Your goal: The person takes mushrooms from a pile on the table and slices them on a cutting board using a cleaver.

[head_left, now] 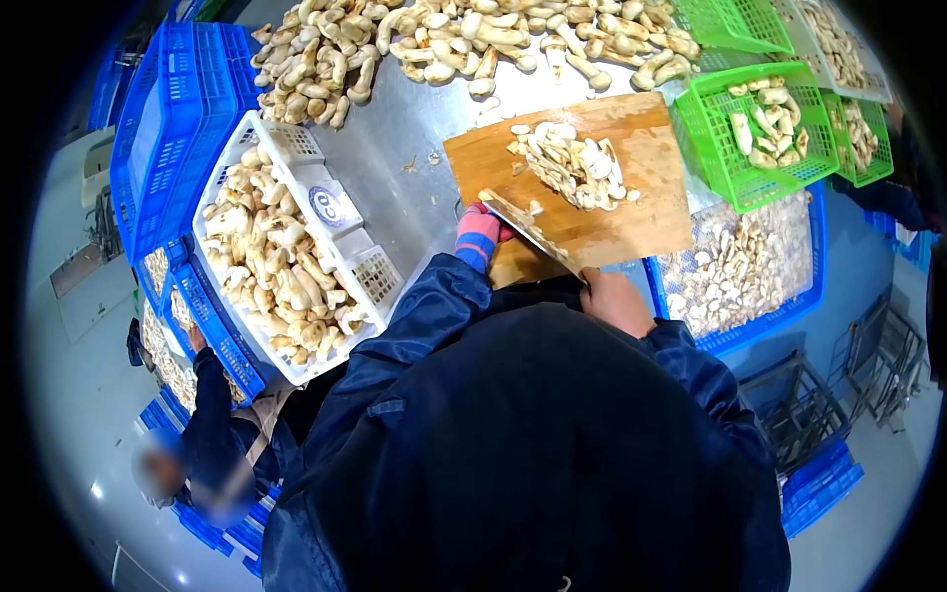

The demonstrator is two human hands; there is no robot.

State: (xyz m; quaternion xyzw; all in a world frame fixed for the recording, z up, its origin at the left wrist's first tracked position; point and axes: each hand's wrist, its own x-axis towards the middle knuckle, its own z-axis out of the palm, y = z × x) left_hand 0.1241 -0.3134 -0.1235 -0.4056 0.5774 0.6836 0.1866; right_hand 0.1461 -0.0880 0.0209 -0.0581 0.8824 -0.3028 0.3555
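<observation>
My right hand point(619, 303) is closed round the handle of a knife point(536, 234), whose blade slants up and left across the near edge of the wooden cutting board point(646, 133). At the blade's far end is my left hand point(476, 237) in a pink and blue striped glove, its fingers curled in. What those fingers hold, if anything, is hidden by the blade. A pile of sliced mushrooms point(572, 168) lies on the board beyond the knife, with a few small pieces near the blade.
Whole mushrooms point(326, 59) are heaped along the metal table's point(380, 148) far side. A white crate point(286, 183) of mushrooms stands left; a green basket point(725, 89) and a blue tray point(822, 266) of slices stand right. Blue crates point(182, 128) and another person point(212, 424) are at the left.
</observation>
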